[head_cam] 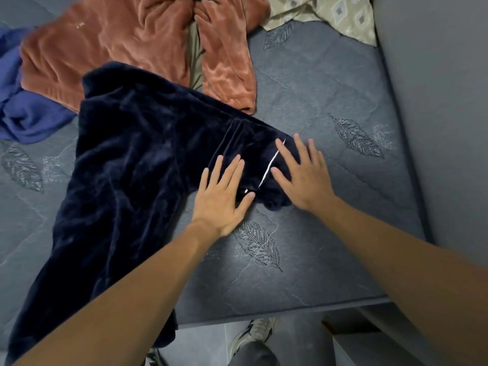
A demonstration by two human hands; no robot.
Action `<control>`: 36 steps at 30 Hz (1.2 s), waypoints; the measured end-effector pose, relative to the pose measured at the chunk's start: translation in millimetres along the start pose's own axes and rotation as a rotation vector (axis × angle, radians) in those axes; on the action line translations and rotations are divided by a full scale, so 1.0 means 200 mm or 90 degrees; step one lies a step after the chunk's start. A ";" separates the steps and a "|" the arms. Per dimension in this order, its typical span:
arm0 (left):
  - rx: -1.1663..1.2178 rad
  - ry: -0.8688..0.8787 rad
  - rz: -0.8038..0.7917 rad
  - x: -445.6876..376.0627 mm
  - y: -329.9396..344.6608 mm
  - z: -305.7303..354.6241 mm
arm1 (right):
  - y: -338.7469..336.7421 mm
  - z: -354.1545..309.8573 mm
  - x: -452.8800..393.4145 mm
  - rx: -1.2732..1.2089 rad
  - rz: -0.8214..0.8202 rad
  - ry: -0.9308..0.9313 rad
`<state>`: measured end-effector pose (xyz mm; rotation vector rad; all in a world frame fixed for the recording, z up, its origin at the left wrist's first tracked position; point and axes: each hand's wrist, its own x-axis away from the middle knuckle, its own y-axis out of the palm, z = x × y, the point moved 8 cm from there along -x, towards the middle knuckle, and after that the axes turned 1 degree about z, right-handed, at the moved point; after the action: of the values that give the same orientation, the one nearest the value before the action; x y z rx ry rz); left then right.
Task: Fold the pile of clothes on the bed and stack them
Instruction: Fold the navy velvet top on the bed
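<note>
A dark navy plush garment [126,165] lay spread across the bed [330,96], running from the middle of the mattress down to the near left edge, where its lower end hung over the side. One part of it, bearing a thin white stripe [270,165], stretched rightward toward the centre of the bed. Both hands lay flat on that part. The left hand [224,196] pressed on the fabric just left of the stripe, its fingers [219,170] straight and spread apart. The right hand [303,175] rested just right of the stripe at the garment's end, its fingers [287,154] likewise straight and fanned apart, holding nothing.

Farther away, touching the navy garment's far edge, lay a rumpled rust-orange plush garment [126,40]. At the far left sat a crumpled blue-violet cloth [29,112], partly under the orange one. At the far right lay a beige patterned cloth [324,11].

The grey bed cover showed stitched leaf motifs. Below the near edge, on the floor, a shoe [253,336] and a dark trouser leg [253,355] were visible.
</note>
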<state>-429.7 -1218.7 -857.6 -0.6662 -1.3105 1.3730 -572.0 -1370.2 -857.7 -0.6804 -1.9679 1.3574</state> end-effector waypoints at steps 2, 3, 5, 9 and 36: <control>-0.006 -0.002 0.046 0.00 -0.05 0.05 | -0.02 0.08 -0.04 -0.099 -0.010 0.091; 0.008 0.014 0.084 0.01 -0.08 0.10 | -0.04 0.11 -0.06 -0.151 -0.005 0.134; 0.048 0.089 0.133 0.06 -0.10 0.23 | -0.08 0.19 -0.12 -0.316 -0.003 0.214; 0.031 0.047 0.042 0.06 0.05 0.36 | -0.07 0.27 -0.19 -0.673 -0.074 0.386; 0.548 -0.139 0.235 0.30 -0.51 -0.46 | -0.40 -0.79 -0.33 -0.892 -0.097 0.188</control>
<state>-331.1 -1150.0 -768.8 -0.1588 -0.6377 2.1530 -414.3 -1347.9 -755.5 -1.1637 -2.4137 -0.4153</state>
